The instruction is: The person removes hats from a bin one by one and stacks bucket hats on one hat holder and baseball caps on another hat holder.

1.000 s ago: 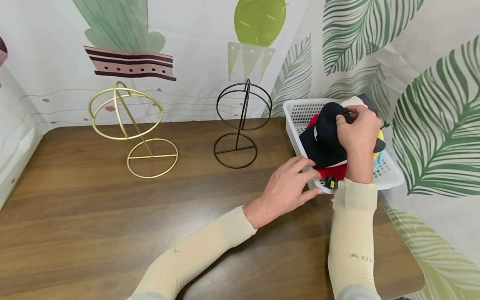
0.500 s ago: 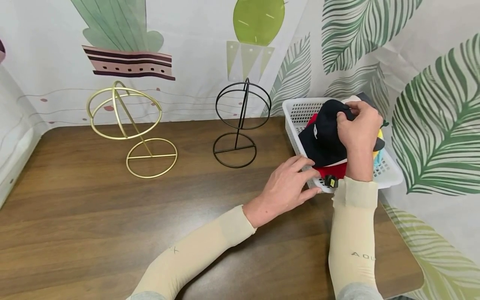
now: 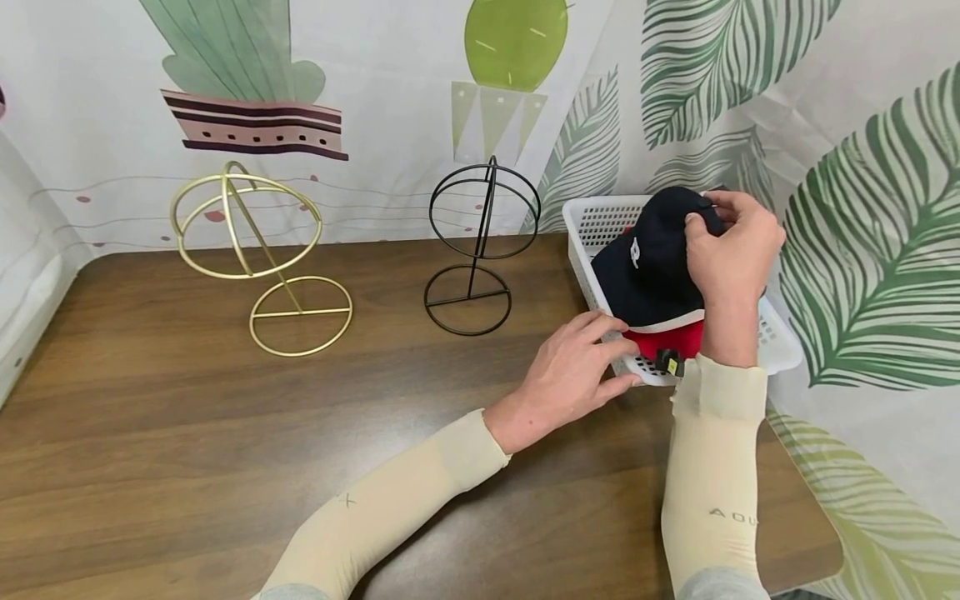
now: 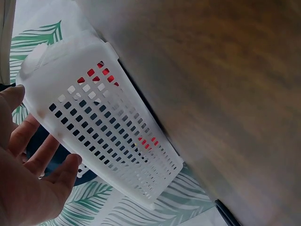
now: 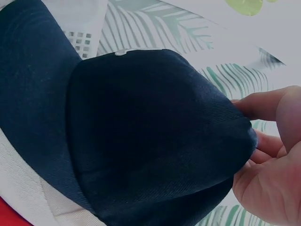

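In the head view my right hand (image 3: 733, 250) pinches the back of a dark navy baseball cap (image 3: 660, 267) between thumb and fingers. Its white logo faces left, and its brim slopes over the white basket (image 3: 588, 279). Seen from the right wrist, the navy cap (image 5: 150, 136) has its crown toward my fingers (image 5: 263, 106) and its brim over a white cap (image 5: 56, 202). My left hand (image 3: 566, 375) rests at the basket's near left corner, its fingers spread along the rim. In the left wrist view, those relaxed fingers (image 4: 44, 153) reach over the rim.
Red fabric (image 3: 667, 340) lies in the basket under the navy cap. A gold wire hat stand (image 3: 300, 310) and a black wire hat stand (image 3: 471, 296) stand left of the basket on the wooden table (image 3: 225, 433). A patterned cloth (image 3: 390, 75) hangs behind.
My right hand has moved up and to the right, tilting the navy cap up so its logo shows more. The left hand has stayed at the basket rim.
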`<state>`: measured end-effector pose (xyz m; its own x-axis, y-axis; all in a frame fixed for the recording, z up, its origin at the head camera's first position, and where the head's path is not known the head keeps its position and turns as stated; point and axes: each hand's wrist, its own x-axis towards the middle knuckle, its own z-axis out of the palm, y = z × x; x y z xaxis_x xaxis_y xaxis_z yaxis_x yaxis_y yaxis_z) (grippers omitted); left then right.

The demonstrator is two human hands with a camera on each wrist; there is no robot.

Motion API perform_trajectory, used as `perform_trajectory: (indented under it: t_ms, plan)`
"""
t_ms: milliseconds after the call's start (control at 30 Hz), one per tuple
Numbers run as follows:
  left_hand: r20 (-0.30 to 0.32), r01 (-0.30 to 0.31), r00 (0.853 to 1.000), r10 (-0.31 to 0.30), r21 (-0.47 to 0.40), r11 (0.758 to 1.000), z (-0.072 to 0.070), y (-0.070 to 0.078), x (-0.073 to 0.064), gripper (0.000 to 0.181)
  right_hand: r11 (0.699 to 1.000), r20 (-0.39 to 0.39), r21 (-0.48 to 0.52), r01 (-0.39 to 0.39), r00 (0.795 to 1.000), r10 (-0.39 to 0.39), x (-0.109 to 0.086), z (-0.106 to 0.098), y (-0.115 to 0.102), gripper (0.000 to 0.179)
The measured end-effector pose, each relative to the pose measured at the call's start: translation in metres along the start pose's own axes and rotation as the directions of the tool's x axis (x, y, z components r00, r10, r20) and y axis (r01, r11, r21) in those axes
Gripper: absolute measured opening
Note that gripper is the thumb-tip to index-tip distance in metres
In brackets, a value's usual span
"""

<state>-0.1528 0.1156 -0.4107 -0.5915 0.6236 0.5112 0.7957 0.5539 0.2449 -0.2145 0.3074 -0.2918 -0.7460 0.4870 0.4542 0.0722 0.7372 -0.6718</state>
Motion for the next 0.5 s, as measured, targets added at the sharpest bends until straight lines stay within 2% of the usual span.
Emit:
perform_trajectory:
  t_ms: [167, 367, 500]
  plan:
    - [0.007, 0.003, 1.0, -0.003, -0.019, 1.0, 0.0, 0.0, 0.0, 0.034, 0.999, -0.047, 0.03, 0.019, 0.999, -0.018, -0.003, -0.003, -0.002, 0.031]
    - [0.014, 0.003, 1.0, -0.003, -0.021, 1.0, -0.001, -0.001, 0.001, 0.032, 0.993, -0.111, 0.076, 0.091, 0.99, -0.083, -0.012, -0.009, -0.008, 0.028]
    - [0.026, 0.0, 1.0, 0.001, -0.022, 1.0, -0.001, -0.002, 0.002, 0.03, 0.985, -0.164, 0.085, 0.147, 0.978, -0.132, -0.019, -0.016, -0.013, 0.027]
